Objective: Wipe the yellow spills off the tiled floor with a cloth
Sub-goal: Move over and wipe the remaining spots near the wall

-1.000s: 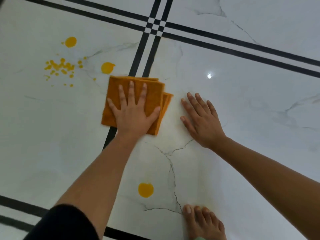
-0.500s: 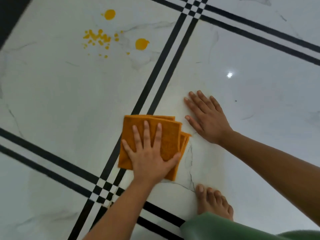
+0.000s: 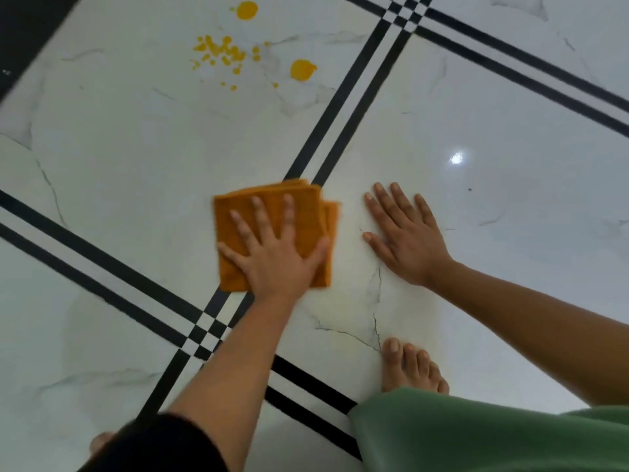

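A folded orange cloth (image 3: pixel 238 212) lies flat on the white marble floor tile (image 3: pixel 136 158), across a pair of black stripes. My left hand (image 3: pixel 275 257) presses down on it with the fingers spread. Just right of the cloth, my right hand (image 3: pixel 405 233) rests flat on the bare tile, fingers apart and holding nothing. Yellow spills sit well beyond the cloth at the upper left: a large drop (image 3: pixel 302 69), a second drop (image 3: pixel 247 10) and a cluster of small splashes (image 3: pixel 221 54). A faint yellowish smear shows on the tile near the crack (image 3: pixel 374 301).
My bare foot (image 3: pixel 410 366) stands just behind my right hand, with a green garment (image 3: pixel 476 434) covering the lower right. Toes of the other foot (image 3: pixel 100 441) peek out at the bottom left. A dark strip (image 3: pixel 27 35) borders the floor at the top left.
My left hand dragged the cloth back toward my foot, over the yellow drop that lay there; that drop no longer shows. Since then the cloth has slid slightly forward. The right hand stayed flat.
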